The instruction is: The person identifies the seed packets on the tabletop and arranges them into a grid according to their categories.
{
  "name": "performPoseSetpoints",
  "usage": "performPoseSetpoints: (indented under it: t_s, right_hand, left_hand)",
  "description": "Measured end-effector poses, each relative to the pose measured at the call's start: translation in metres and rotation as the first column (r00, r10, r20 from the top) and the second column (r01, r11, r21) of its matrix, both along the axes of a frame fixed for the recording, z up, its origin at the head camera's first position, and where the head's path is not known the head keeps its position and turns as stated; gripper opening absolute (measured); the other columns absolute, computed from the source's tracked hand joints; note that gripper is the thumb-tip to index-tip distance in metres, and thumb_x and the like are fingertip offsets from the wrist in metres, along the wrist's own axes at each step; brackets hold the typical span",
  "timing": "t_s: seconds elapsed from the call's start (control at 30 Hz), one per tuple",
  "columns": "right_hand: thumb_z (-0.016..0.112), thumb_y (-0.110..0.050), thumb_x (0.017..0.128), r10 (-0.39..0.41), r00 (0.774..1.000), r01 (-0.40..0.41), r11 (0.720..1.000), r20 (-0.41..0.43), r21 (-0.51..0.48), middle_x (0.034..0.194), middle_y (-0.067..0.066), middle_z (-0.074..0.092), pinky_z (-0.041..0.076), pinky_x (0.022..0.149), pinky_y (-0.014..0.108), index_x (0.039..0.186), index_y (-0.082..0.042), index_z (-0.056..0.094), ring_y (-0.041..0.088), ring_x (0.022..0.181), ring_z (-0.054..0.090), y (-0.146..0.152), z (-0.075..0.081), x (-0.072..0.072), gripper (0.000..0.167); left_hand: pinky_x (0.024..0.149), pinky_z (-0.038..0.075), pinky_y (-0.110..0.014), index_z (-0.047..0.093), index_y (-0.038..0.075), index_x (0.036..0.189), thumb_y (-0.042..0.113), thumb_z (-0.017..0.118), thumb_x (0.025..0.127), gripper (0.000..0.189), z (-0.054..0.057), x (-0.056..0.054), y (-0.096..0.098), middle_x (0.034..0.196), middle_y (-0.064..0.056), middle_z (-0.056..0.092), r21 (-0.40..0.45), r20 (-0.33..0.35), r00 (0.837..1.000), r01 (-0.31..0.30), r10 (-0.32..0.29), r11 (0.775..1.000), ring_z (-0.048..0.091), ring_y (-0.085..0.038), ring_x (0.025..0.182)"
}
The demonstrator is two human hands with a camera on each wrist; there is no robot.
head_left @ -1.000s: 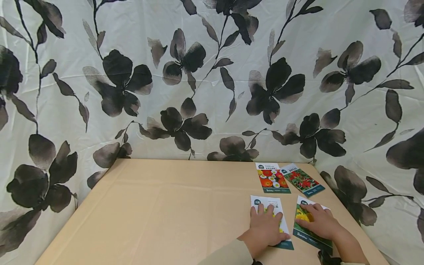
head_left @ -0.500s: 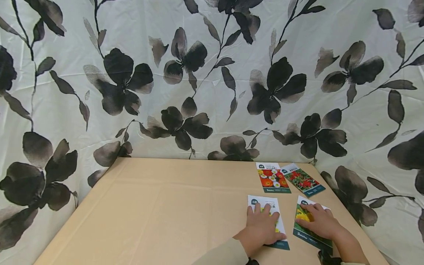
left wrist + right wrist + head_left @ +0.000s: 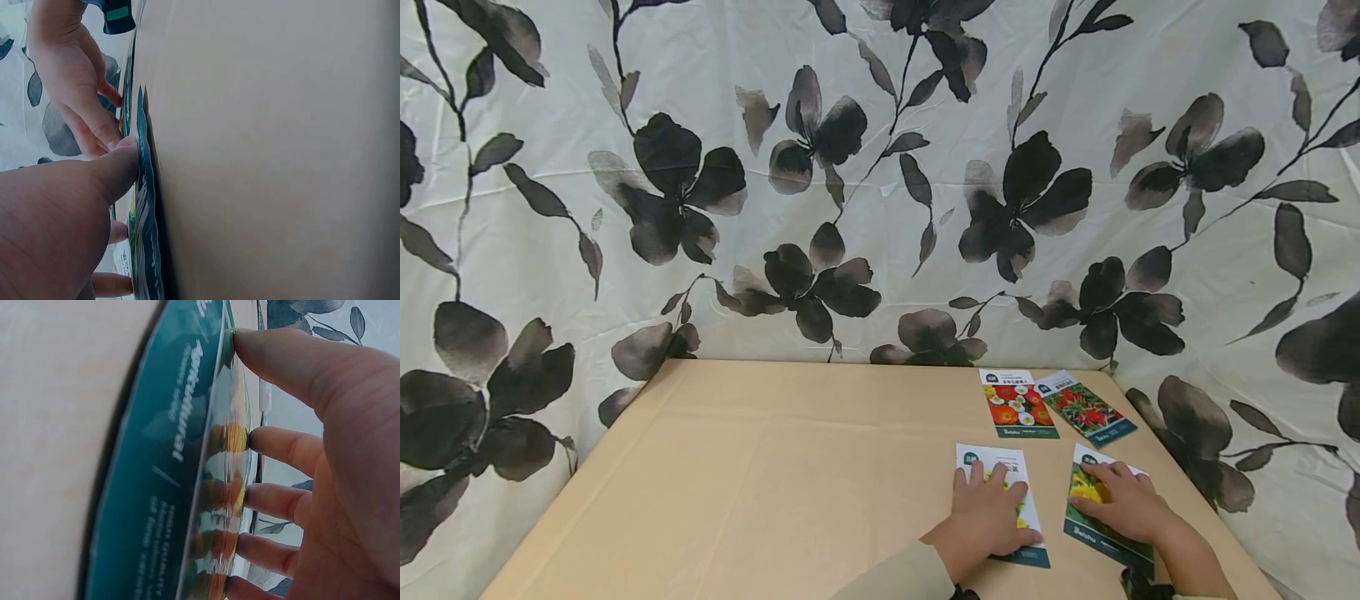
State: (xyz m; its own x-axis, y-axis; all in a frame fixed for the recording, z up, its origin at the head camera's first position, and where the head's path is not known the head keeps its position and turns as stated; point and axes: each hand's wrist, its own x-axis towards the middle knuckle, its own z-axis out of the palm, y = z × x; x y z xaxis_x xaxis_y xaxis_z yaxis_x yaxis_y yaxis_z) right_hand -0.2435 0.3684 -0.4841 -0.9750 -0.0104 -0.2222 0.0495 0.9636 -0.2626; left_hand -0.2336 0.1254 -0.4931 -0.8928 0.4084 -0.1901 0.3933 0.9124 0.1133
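Observation:
My left hand (image 3: 985, 510) lies over a white-topped seed packet (image 3: 1009, 457) with yellow flowers, its fingers spread out. Seen from the left wrist, the thumb and fingertips press on the face of that packet (image 3: 147, 250), and its teal lower edge lifts a little from the table. To the right, my right hand (image 3: 1129, 504) rests on a second seed packet (image 3: 1101, 537), green with yellow blooms, set at a slant. In the right wrist view, the extended fingertips touch the glossy front of this packet (image 3: 140, 500). Each palm hides part of its packet's picture.
Behind the hands lie two more seed packets: one with red, orange and white flowers (image 3: 1019, 406), and a tilted one with red blooms (image 3: 1086, 408). They sit close together near the back right of the tan table (image 3: 760, 483). A floral cloth (image 3: 880, 208) hangs behind.
My left hand has slid its seed packet a short way to the left, widening the gap to the right packet. The right hand and the two back packets have stayed put.

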Motion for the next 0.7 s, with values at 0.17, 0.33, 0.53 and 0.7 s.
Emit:
performPoseSetpoints:
  t_s: [0.17, 0.33, 0.53, 0.7]
  right_hand:
    - [0.067, -0.072, 0.083, 0.001, 1.000, -0.001, 1.000, -0.004, 0.005, 0.136, 0.039, 0.043, 0.047, 0.089, 0.073, 0.144, -0.001, 0.051, 0.056, 0.111, 0.042, 0.000, 0.000, 0.001, 0.095]
    - [0.067, -0.072, 0.083, -0.002, 1.000, 0.002, 1.000, 0.000, 0.005, 0.137, 0.039, 0.042, 0.047, 0.089, 0.073, 0.145, -0.001, 0.051, 0.056, 0.111, 0.041, -0.001, 0.001, 0.001, 0.095]
    - [0.067, -0.072, 0.083, -0.005, 1.000, 0.005, 1.000, -0.002, 0.007, 0.137, 0.039, 0.042, 0.047, 0.089, 0.073, 0.145, -0.002, 0.051, 0.056, 0.111, 0.042, 0.000, 0.001, 0.001, 0.095]
    - [0.066, -0.072, 0.084, -0.004, 1.000, 0.004, 1.000, 0.001, 0.005, 0.136, 0.037, 0.044, 0.047, 0.089, 0.072, 0.145, -0.003, 0.051, 0.054, 0.111, 0.042, 0.001, 0.000, 0.001, 0.094]
  left_hand:
    - [0.119, 0.032, -0.055, 0.048, 0.058, 0.142, 0.083, 0.059, 0.078, 0.069, 0.001, 0.000, -0.004, 0.157, 0.016, 0.042, 0.007, 0.002, 1.000, 0.009, -0.009, 1.000, 0.038, -0.026, 0.145]
    - [0.120, 0.031, -0.055, 0.048, 0.058, 0.141, 0.082, 0.061, 0.078, 0.069, 0.003, 0.000, -0.008, 0.157, 0.016, 0.041, 0.022, 0.015, 1.000, 0.009, -0.009, 1.000, 0.037, -0.027, 0.147]
    - [0.120, 0.030, -0.056, 0.049, 0.059, 0.141, 0.081, 0.061, 0.078, 0.068, -0.003, -0.002, -0.009, 0.158, 0.014, 0.041, 0.048, 0.015, 1.000, 0.018, -0.019, 0.999, 0.036, -0.029, 0.147]
    - [0.119, 0.030, -0.055, 0.050, 0.059, 0.139, 0.081, 0.062, 0.078, 0.067, -0.001, -0.001, -0.011, 0.156, 0.015, 0.043, 0.052, 0.015, 1.000, 0.018, -0.019, 0.998, 0.037, -0.028, 0.145]
